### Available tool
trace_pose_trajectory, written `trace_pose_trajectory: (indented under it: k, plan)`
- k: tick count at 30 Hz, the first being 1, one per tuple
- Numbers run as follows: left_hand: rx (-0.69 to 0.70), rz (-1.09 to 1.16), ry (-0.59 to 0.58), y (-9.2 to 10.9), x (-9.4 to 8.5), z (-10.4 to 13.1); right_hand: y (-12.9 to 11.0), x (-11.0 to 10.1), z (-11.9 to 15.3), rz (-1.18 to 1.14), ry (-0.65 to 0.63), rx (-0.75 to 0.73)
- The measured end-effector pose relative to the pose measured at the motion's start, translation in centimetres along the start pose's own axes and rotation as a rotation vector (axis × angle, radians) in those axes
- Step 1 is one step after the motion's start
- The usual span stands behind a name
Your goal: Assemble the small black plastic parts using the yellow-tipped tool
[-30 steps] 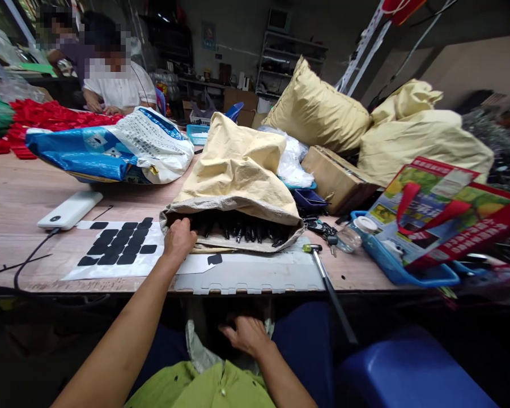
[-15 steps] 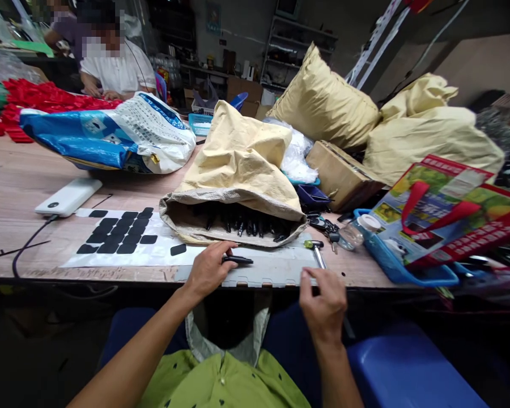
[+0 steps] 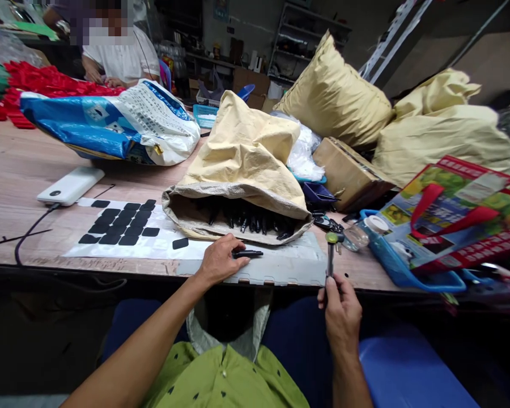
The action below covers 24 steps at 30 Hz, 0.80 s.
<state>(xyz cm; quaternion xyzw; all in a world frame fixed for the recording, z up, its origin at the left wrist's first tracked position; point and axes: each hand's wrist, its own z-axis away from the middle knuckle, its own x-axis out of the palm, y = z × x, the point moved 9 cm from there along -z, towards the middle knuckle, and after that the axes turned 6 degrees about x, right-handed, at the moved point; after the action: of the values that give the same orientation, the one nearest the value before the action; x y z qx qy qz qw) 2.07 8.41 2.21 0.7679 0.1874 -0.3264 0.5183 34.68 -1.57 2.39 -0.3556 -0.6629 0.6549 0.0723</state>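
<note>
My left hand (image 3: pixel 221 259) is closed on one end of a black pen-like piece (image 3: pixel 250 254), just over the grey board (image 3: pixel 276 272) at the table's front edge. A small hammer (image 3: pixel 330 258) with a yellow-green face stands upright in my right hand (image 3: pixel 342 309), whose fingers are wrapped round its handle. Behind my left hand lies a cream cloth sack (image 3: pixel 242 147), its mouth facing me, with several black pieces (image 3: pixel 255 222) inside. Left of the sack, black rounded patches (image 3: pixel 125 224) lie on a white sheet (image 3: pixel 161 249).
A white power bank (image 3: pixel 70 186) with a cable and a blue-white bag (image 3: pixel 110 122) are on the left. To the right stand a blue basket (image 3: pixel 391 275) with a red printed bag (image 3: pixel 433 226) and a blue stool (image 3: pixel 416 368). A person (image 3: pixel 123 62) sits across the table.
My right hand has picked up the hammer from the board and raised it upright. My left hand has shifted slightly right with the black piece.
</note>
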Motion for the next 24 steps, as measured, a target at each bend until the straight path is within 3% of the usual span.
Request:
trace_pose_trajectory:
  k: [3,5,8,12,15,20,24]
  plan:
    - [0.004,0.004,-0.007,0.0,0.0,0.0,-2.6,2.3,2.1,-0.264,-0.138,0.042]
    - [0.005,0.007,-0.012,0.1,0.0,0.0,-3.9,3.9,3.3,-0.291,-0.206,0.072]
    - [0.003,0.003,-0.028,0.1,0.1,0.0,-4.8,6.8,5.2,-0.192,-0.368,0.085]
    - [-0.007,-0.009,-0.046,-0.2,0.3,-0.1,-5.8,10.3,7.8,0.008,-0.569,-0.072]
    - [-0.021,-0.006,-0.045,-0.5,0.5,-0.1,-7.3,11.7,8.9,0.074,-0.596,-0.206]
    - [-0.030,0.025,-0.044,-0.5,0.5,-0.3,-10.4,12.1,8.8,0.120,-0.501,-0.410]
    - [-0.063,0.010,-0.045,-0.4,0.4,-0.3,-10.7,12.9,9.0,0.213,-0.527,-0.481]
